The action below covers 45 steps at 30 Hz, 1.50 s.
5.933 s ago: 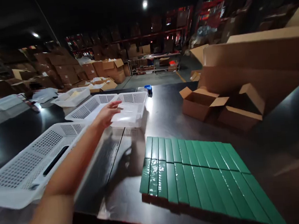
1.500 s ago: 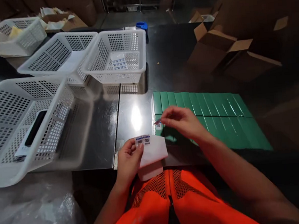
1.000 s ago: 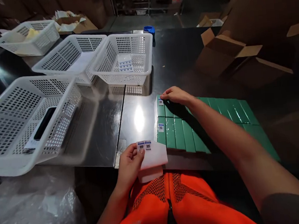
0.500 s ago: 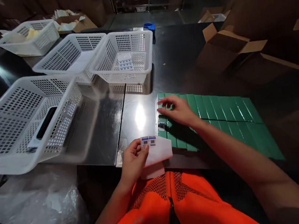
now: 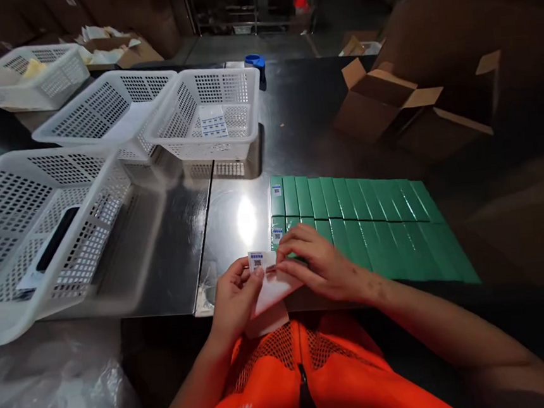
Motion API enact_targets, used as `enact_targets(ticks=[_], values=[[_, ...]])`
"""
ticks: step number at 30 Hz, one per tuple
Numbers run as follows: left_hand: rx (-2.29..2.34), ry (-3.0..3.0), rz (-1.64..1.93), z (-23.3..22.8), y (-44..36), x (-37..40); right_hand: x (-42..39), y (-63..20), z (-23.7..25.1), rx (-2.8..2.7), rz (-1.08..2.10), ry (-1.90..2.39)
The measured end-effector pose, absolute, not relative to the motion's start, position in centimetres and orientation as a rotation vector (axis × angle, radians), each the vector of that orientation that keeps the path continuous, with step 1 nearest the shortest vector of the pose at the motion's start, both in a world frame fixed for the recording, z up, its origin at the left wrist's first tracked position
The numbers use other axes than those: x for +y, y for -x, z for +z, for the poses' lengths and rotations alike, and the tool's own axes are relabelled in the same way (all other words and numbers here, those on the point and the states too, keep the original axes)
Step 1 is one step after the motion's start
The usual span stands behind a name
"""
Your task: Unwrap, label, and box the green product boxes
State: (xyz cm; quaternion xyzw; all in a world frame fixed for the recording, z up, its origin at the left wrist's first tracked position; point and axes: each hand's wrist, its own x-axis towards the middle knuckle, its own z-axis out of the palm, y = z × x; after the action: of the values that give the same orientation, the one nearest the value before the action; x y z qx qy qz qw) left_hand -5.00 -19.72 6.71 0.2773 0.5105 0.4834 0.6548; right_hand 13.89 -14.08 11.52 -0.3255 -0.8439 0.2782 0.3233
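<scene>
Left hand: fingers curled and clamped on the label sheet, thumb pressed near its top edge, held just above the table's near edge in front of the orange vest
Right hand: fingertips drawn together at the sheet's top, pinching at a label beside the left thumb; whether it has come free of the backing I cannot tell
Boxes: two rows of slim green boxes lie flat and touching on the dark table, just beyond the hands
Done so far: the two leftmost boxes each carry a sticker, one in the far row and one in the near row; the rest look bare
Peeling well: I judge it best to lift one corner with a nail, keep the sheet taut with the left thumb, and pull slowly so that the label does not curl or stick to itself
Placing well: match the spot and squareness of the stickers already down, near the box's end; press from one edge across to avoid creases
Risk: the wrap looks glossy, so a crooked label may be hard to shift cleanly
Elsewhere: more label sheets lie in the basket further back; an open carton stands to the right
</scene>
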Motion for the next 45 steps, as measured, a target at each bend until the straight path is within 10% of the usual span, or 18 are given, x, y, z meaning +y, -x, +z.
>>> enact_targets(ticks=[11, 24, 38, 45], values=[[1.228, -0.620, 1.106, 5.6, 4.8, -20.8, 0.3, -17.4, 9.5, -1.564, 1.146, 1.793], [1.210, -0.598, 1.081, 5.0, 5.1, -20.8, 0.4, -16.6, 7.4, -1.695, 0.815, 1.998], [1.185, -0.690, 1.167, 6.4, 5.2, -21.1, -13.3, -12.5, 11.3, -2.199, 0.676, 0.916], [1.111, -0.780, 1.138, 7.0, 4.4, -21.3, -15.9, -12.3, 10.5, -2.139, 0.668, 1.105]])
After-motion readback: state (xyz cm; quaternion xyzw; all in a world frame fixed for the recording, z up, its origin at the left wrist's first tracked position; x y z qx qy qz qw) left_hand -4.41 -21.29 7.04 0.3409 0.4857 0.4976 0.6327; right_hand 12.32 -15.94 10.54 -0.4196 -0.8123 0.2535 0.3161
